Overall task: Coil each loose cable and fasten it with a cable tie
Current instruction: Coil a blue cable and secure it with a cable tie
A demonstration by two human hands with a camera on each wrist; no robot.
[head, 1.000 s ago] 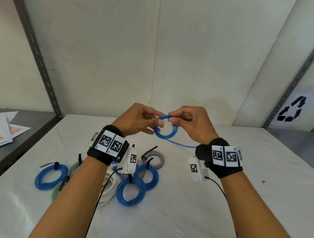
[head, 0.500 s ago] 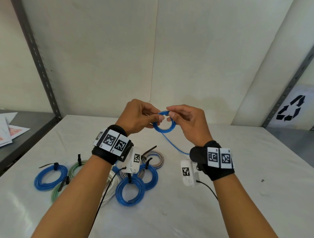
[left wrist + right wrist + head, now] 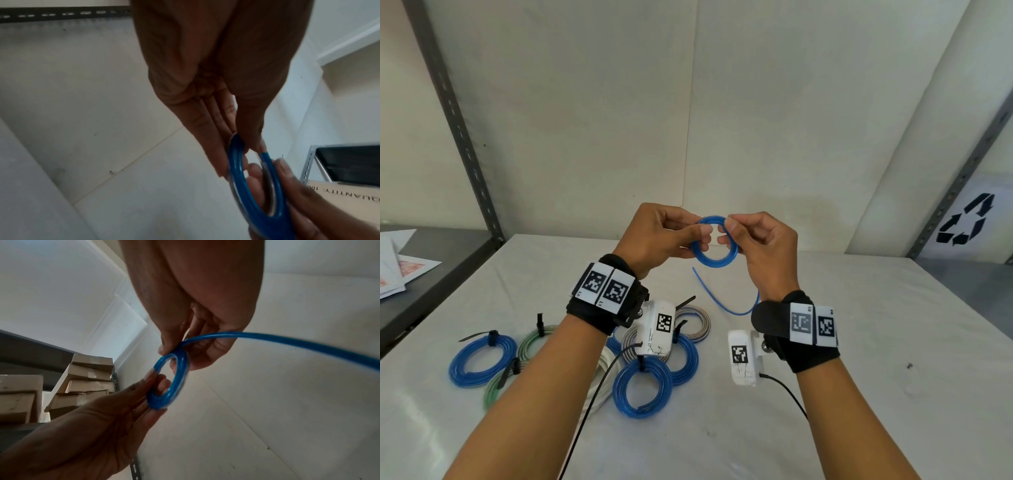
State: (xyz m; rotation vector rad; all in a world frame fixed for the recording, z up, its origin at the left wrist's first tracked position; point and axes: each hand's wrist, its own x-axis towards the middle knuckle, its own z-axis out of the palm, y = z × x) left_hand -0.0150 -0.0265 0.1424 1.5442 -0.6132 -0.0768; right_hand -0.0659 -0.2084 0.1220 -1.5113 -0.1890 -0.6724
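Both hands hold a small blue cable coil (image 3: 714, 260) up above the white table (image 3: 859, 342). My left hand (image 3: 697, 236) pinches its left side between thumb and fingers. My right hand (image 3: 727, 231) pinches the top right of the coil. A loose blue tail (image 3: 722, 303) hangs from the coil in a curve down to the table. In the left wrist view the blue cable coil (image 3: 236, 162) is seen edge-on at my left hand's (image 3: 244, 146) fingertips. In the right wrist view the blue cable coil (image 3: 176, 382) sits between both hands, and the loose tail (image 3: 287, 340) runs off right.
Several tied coils lie on the table's left: a blue coil (image 3: 479, 359), a green coil (image 3: 530, 346), a second blue coil (image 3: 642, 390), a grey coil (image 3: 697, 320), each with a black tie. Papers (image 3: 400, 270) lie on a side shelf. Cardboard boxes (image 3: 86, 378) are stacked on shelving.
Both hands have risen with the coil. The loose tail on the table has grown shorter as more cable went into the coil.
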